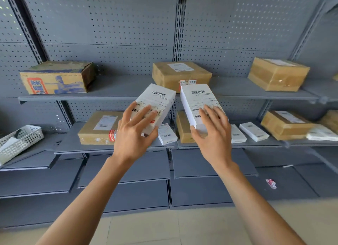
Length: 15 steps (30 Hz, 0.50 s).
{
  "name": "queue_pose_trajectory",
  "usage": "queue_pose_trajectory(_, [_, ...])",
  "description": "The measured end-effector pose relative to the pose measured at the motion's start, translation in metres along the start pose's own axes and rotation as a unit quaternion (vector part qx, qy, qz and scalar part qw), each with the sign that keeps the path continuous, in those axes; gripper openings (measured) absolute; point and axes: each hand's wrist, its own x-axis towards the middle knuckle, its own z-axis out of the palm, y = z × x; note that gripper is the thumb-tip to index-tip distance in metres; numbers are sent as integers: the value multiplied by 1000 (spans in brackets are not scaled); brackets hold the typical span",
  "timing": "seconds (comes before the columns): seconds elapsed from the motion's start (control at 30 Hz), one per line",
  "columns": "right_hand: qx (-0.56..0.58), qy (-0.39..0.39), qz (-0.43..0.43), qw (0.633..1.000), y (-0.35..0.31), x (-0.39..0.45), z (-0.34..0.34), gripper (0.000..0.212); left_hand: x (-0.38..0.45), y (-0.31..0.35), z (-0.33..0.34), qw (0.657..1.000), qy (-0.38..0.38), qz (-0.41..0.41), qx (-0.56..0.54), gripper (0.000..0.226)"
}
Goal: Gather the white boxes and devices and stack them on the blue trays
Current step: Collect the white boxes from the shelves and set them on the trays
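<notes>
Two white boxes (155,105) (198,105), one gripped in each hand's fingers — left hand (133,133), right hand (214,135) — are lifted clear of the grey shelf (113,147); no blue tray visible, so carrying them off likely comes next.

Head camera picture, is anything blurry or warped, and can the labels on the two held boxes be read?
Head view: wide-angle bend, shelf uprights lean and curve; right edge smeared, the white packet there blurred; light soft and even, no glare; barcodes on the left box and right box show, print too small to read.
</notes>
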Motion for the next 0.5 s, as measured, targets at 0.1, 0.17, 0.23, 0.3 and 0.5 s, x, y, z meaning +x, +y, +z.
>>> queue_pose_trajectory(0.1, [-28,4,23,999,11,-24,-29,49,-13,24,11,999,-1,29,-41,38])
queue_pose_trajectory(0.17, [-46,8,43,998,17,-42,-48,49,-19,43,25,996,-8,52,-78,39])
queue_pose_trajectory(0.23, [-66,11,58,996,27,-59,-67,49,-24,65,42,992,-23,63,-105,39])
queue_pose_trajectory(0.3, [-92,14,78,993,44,-73,-88,49,-24,89,55,988,-35,82,-127,40])
queue_pose_trajectory(0.5, [-153,23,144,977,118,-103,-153,51,-5,161,100,974,-55,133,-176,39])
